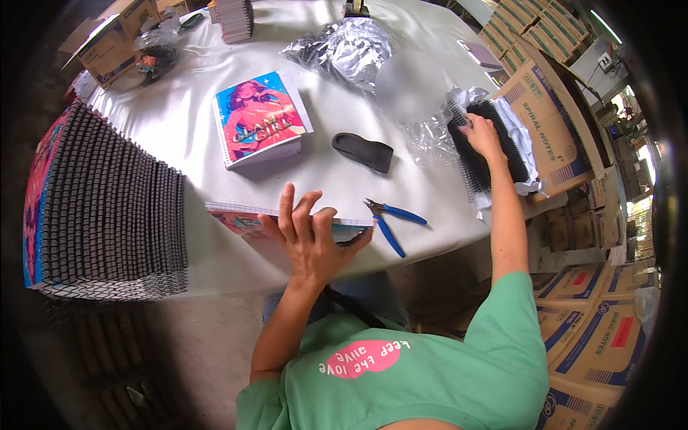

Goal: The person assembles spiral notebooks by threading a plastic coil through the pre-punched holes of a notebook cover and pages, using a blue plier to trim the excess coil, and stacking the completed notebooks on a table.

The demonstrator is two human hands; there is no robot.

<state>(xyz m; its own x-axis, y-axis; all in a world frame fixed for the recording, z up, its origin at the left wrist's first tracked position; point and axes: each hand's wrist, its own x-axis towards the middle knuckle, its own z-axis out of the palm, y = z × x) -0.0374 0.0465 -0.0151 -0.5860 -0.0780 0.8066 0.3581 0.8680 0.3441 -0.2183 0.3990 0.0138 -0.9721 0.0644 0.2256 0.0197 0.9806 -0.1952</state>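
My left hand [308,240] steadies a notebook [240,221] standing on edge at the table's front, fingers reaching over its page edge and thumb against the cover. Over at the right, my right hand [481,135] is closed at a pile of black binding wires [502,118], its fingertips partly hidden among them. Blue-handled cutting pliers [390,215] lie with jaws apart, right of the upright notebook. Beyond them rests a black curved plastic piece [363,152]. Farther back lies a thick notebook [259,118] with a pink and blue illustrated cover.
A tall stack of wire-bound notebooks [115,201] fills the table's left edge. Crumpled clear plastic [351,50] lies at the back, with another notebook stack [233,20] to its left. Cardboard cartons [545,115] stand at the right, more [602,337] below them.
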